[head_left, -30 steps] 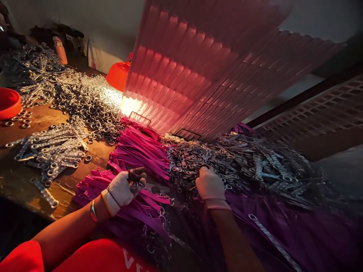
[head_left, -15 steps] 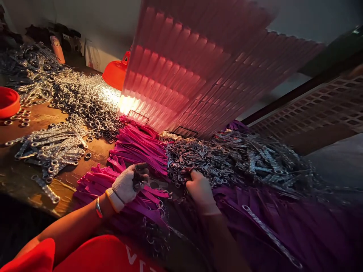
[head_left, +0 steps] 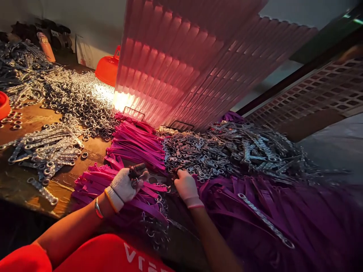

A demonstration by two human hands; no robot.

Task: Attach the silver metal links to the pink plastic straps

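My left hand (head_left: 126, 185), in a white glove with dark fingertips, is curled above a bundle of magenta straps (head_left: 95, 179). A small metal ring (head_left: 134, 183) shows at its fingers; the rest of what it grips is hidden. To its right, my gloved right hand (head_left: 185, 185) has its fingers pinched together in front of a heap of ringed metal pieces (head_left: 198, 153). I cannot make out what its dark fingertips hold. Below and between the hands, metal rings (head_left: 155, 226) hang at the ends of the straps.
Purple straps (head_left: 227, 204) spread to the right, with one braided metal strip (head_left: 265, 221) on top. Braided pieces (head_left: 48, 149) and loose rings (head_left: 82, 102) lie on the left. A red lamp (head_left: 107, 70) shines beside a ribbed translucent panel (head_left: 170, 64) at the back.
My right hand has moved left, away from the metal heap and closer to my left hand. The left hand stays curled in nearly the same place. The view has shifted slightly.
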